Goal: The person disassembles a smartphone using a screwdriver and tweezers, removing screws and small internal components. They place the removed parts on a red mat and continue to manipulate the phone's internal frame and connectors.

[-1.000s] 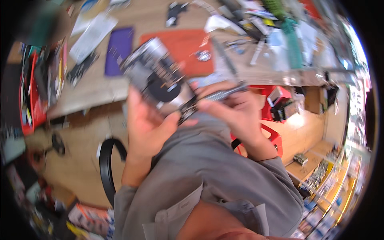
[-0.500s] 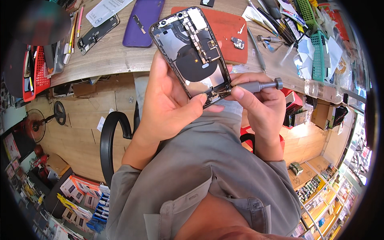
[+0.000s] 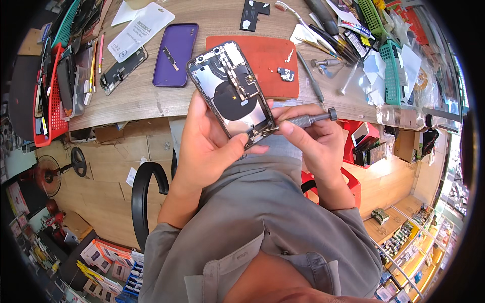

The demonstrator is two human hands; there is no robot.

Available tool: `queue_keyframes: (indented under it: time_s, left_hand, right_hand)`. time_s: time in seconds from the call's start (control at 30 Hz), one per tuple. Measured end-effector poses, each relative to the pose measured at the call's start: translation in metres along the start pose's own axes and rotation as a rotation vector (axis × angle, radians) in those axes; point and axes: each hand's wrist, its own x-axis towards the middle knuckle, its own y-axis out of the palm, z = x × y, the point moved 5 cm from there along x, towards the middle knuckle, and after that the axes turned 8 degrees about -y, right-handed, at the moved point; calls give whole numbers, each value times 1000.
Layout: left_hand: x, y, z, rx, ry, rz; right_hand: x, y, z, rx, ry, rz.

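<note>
My left hand (image 3: 204,149) is closed around an opened smartphone (image 3: 235,103), its thumb pressing the lower end. The phone's inside faces up, with a round black pad, a slim circuit board and bare metal showing. A grey screwdriver (image 3: 309,119) is pinched in my right hand (image 3: 321,144), lying nearly level. Its slim tip reaches the phone's lower right corner, by my left thumb; whether it sits on a screw is too small to tell. Just beyond the phone lies a red mat (image 3: 275,50) bearing a small metal-and-black part (image 3: 286,74).
A purple phone case (image 3: 184,38) with a dark strip on it lies left of the mat. Further left are a dark phone panel (image 3: 124,70) and a red basket (image 3: 56,123). Tools, papers and a green basket (image 3: 392,73) crowd the right. An L-shaped black piece (image 3: 248,11) lies behind.
The view has tilted, so bench, phone and hands sit lower in the picture and more of the far bench shows. Both grips stay the same, with the screwdriver tip still at the phone's lower corner.
</note>
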Motion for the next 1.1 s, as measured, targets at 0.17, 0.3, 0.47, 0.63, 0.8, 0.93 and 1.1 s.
queue_keyframes:
  time_s: [0.17,0.3,0.47,0.63,0.8,0.93,1.1]
  left_hand:
    - [6,-22,-5,130,-120,-76]
    - [15,-27,-16,207,-98,-114]
    - [33,-22,-24,327,-13,-205]
    - [35,-19,-23,391,56,-241]
    - [31,-16,-20,471,51,-317]
    - [28,-14,-22,554,77,-352]
    - [26,-15,-20,643,150,-369]
  right_hand:
    - [12,-28,15,-221,-239,-102]
    - [17,-72,33,-439,-254,-289]
    - [38,-119,30,-866,-392,-453]
    - [51,-133,32,-1409,-656,-356]
    - [53,-143,25,-1556,-625,-465]
    - [56,-147,22,-1574,-543,-501]
    - [55,-142,19,-1670,-538,-468]
